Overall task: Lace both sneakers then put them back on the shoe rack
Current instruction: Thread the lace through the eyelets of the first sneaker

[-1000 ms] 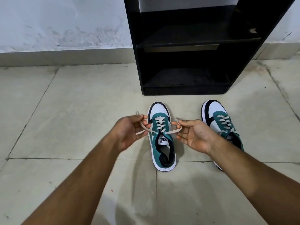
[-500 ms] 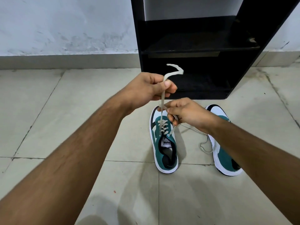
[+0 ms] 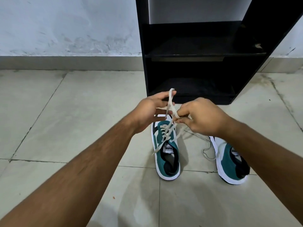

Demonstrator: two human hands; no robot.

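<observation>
Two green, white and black sneakers stand on the tiled floor. The left sneaker [image 3: 166, 154] sits below my hands, its grey lace [image 3: 169, 104] pulled up from the top eyelets. My left hand [image 3: 151, 110] holds one lace end between thumb and fingers, the tip sticking up. My right hand [image 3: 202, 117] pinches the other lace strand where the two cross above the toe. The right sneaker [image 3: 229, 163] is partly hidden by my right forearm, its loose lace [image 3: 207, 152] trailing on the floor.
A black shoe rack [image 3: 196, 54] with bare shelves stands against the white wall just beyond the sneakers. Grey floor tiles [image 3: 73, 112] spread to the left and in front.
My hands went from holding the lace ends apart low over the sneaker to lifting them upward. Now they cross the strands close together, slightly lower than half a second ago.
</observation>
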